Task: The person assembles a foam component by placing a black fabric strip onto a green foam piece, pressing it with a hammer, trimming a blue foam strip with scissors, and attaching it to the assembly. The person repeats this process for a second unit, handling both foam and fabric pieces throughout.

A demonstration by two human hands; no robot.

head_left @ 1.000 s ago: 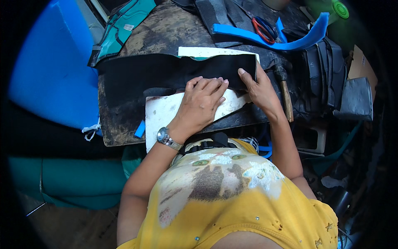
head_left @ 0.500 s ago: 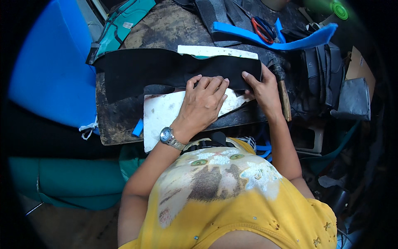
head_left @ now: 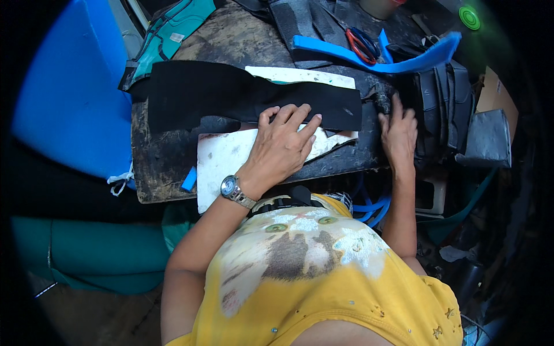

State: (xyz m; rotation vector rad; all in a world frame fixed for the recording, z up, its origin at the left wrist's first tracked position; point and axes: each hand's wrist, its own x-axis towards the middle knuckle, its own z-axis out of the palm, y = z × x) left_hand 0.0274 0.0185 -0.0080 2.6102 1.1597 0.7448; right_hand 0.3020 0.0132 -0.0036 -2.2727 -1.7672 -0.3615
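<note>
My left hand [head_left: 284, 145], with a wristwatch on its wrist, lies flat with spread fingers on the lower edge of a long black fabric piece [head_left: 231, 95]. That piece is stretched across a stained dark worktable [head_left: 167, 173]. Under the hand lies a white board [head_left: 222, 158]. A second white sheet [head_left: 300, 76] shows above the black fabric. My right hand [head_left: 398, 135] rests palm down on the table's right end, off the fabric, beside a pile of black parts [head_left: 447, 109]. It holds nothing.
A blue foam strip [head_left: 392, 60] and red-handled scissors [head_left: 360, 45] lie at the back of the table. A teal bag piece [head_left: 173, 34] sits at the back left. A large blue panel [head_left: 69, 98] stands to the left. A grey box [head_left: 489, 138] is at right.
My right hand has left the black fabric's right end and moved right onto the table beside the black parts. My left hand stays pressed on the fabric.
</note>
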